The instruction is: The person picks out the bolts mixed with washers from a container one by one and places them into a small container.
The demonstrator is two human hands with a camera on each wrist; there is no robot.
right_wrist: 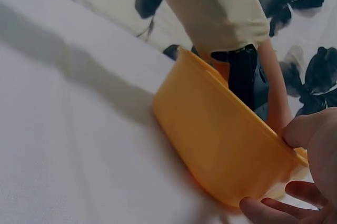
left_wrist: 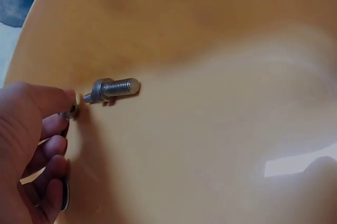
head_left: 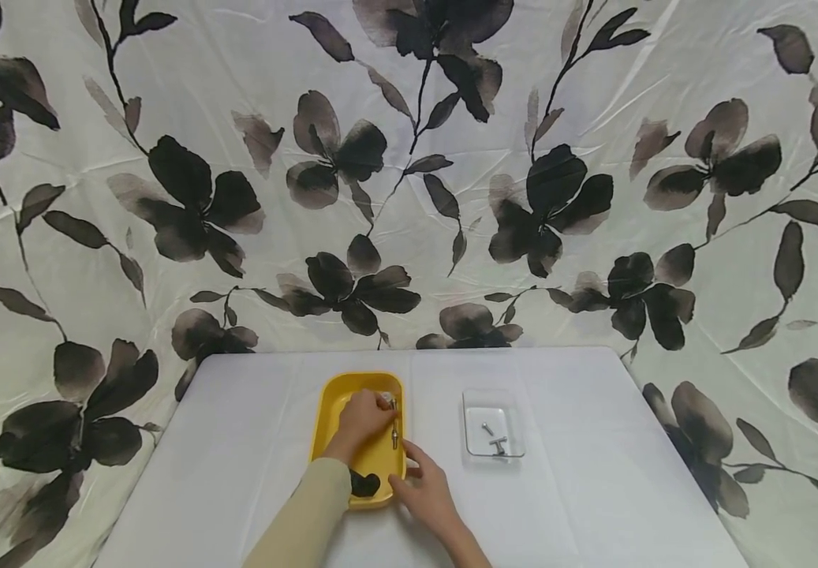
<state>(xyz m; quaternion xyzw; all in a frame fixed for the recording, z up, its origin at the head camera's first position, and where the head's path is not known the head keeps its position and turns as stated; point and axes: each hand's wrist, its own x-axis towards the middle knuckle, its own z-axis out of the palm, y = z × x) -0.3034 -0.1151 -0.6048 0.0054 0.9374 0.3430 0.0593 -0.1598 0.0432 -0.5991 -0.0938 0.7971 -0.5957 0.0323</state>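
A yellow tray [head_left: 326,418] stands on the white table. My left hand [head_left: 362,418] reaches into it and pinches one end of a metal bolt [head_left: 394,430] between its fingertips. In the left wrist view the bolt [left_wrist: 113,88] lies low over the tray floor [left_wrist: 210,129], its threaded end pointing away from my curled fingers [left_wrist: 47,129]. My right hand [head_left: 426,489] grips the tray's near right corner. In the right wrist view its thumb [right_wrist: 310,129] lies on the rim and its fingers [right_wrist: 268,211] curl under the tray wall [right_wrist: 221,145].
A clear plastic box [head_left: 494,422] holding a few small metal parts sits to the right of the tray. A black object [head_left: 364,483] lies at the tray's near end. A flower-patterned cloth [head_left: 409,158] hangs behind the table.
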